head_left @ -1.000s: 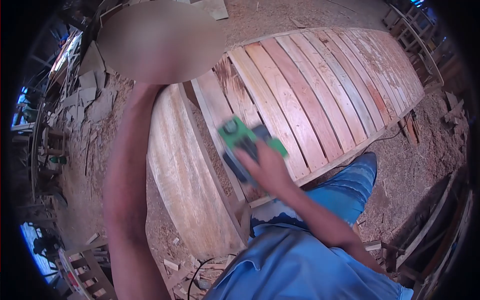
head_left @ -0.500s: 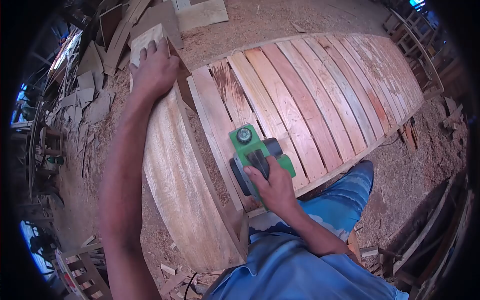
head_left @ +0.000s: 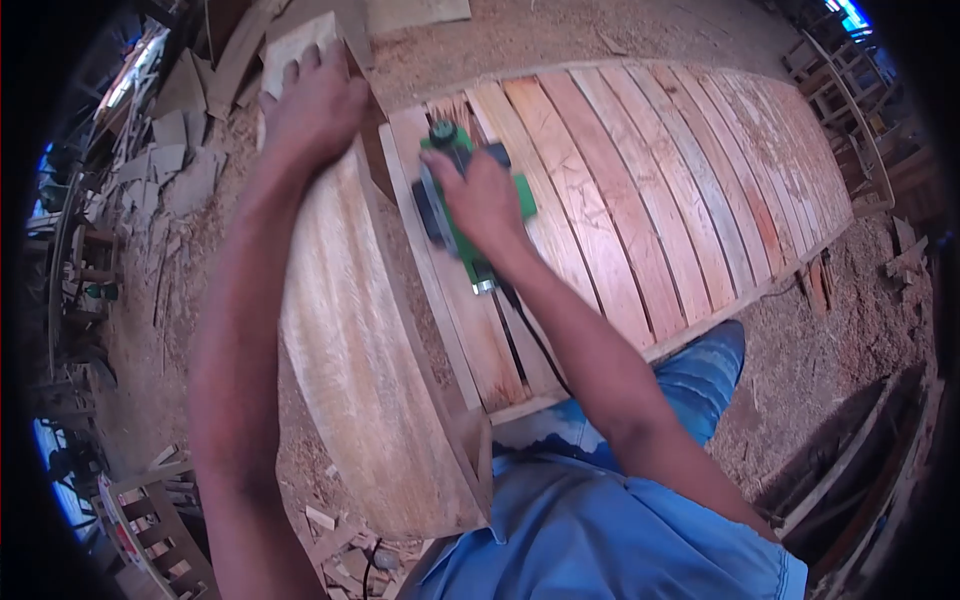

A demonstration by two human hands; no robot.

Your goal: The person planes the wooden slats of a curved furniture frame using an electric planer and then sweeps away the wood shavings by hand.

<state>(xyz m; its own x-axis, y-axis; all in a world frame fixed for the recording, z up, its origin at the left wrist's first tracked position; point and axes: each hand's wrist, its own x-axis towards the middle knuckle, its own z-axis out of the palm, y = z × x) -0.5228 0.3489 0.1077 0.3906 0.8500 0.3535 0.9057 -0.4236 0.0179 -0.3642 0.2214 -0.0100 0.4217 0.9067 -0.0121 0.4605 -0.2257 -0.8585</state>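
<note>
Over the slatted panel [head_left: 620,190], the right hand [head_left: 485,200] is gripping a planer [head_left: 462,248], fingers wrapping its handle, while the left hand [head_left: 315,105], fingers parted, is seemingly bracing on a panel-adjacent board [head_left: 355,330] for balance.

- A long platform of pinkish-brown wooden slats [head_left: 640,225] carries a green-and-black handheld electric planer [head_left: 462,245] on its left part, thin pale shavings [head_left: 592,208] across its middle.
- The brown floor [head_left: 530,38] holds sawdust [head_left: 860,300], flat grey-brown scraps [head_left: 188,175] far left, small pale offcuts [head_left: 320,517] near left.
</note>
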